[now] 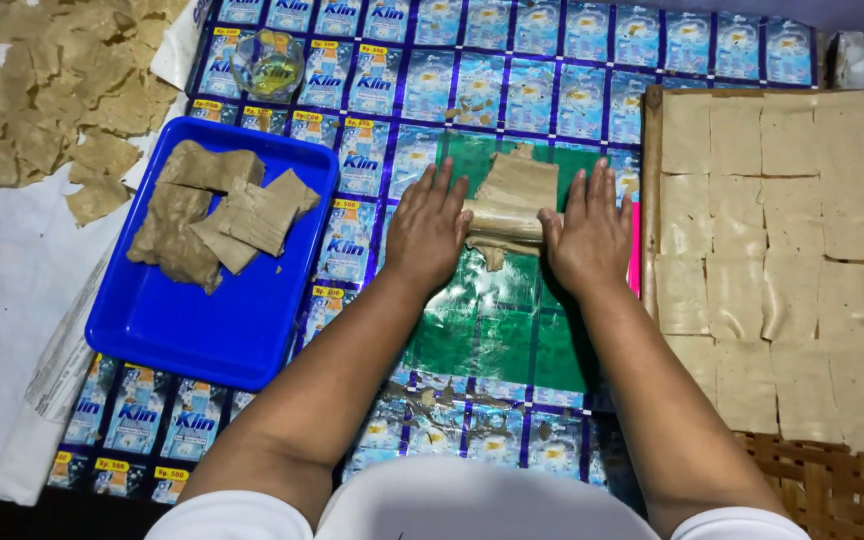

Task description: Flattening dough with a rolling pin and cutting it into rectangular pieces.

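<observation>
- Head view: both hands are laid flat, fingers spread and unclenched, the left hand [427,228] and the right hand [587,235] each pressing an end of a dough-wrapped roller [504,222]; nothing is gripped, only pushed down on.
- A thin tan dough sheet [518,182] is seen partly wound round the roller, lying on a green plastic sheet [482,335], which itself rests on a mat of blue printed sachets [552,90] covering the surface.
- Tearing could be judged likely if the pressure of the two palms were uneven, as the sheet looks thin and ragged at its near edge.
- Sticking to the green plastic might be expected where the dough is pressed hardest; crumbs are already visible lower on the mat.
- The plastic could be dragged or creased by the rolling, since it seems to lie loose.
- A blue tray [217,330] holding folded dough pieces [217,210] sits just beside the left forearm and could be knocked by the elbow.
- A small glass bowl [268,62] with yellowish liquid stands further off on the mat; spilling seems less probable.
- Cut squares [782,250] on the woven rack [822,480] lie close to the right hand, so they could be disturbed by a wide stroke.
</observation>
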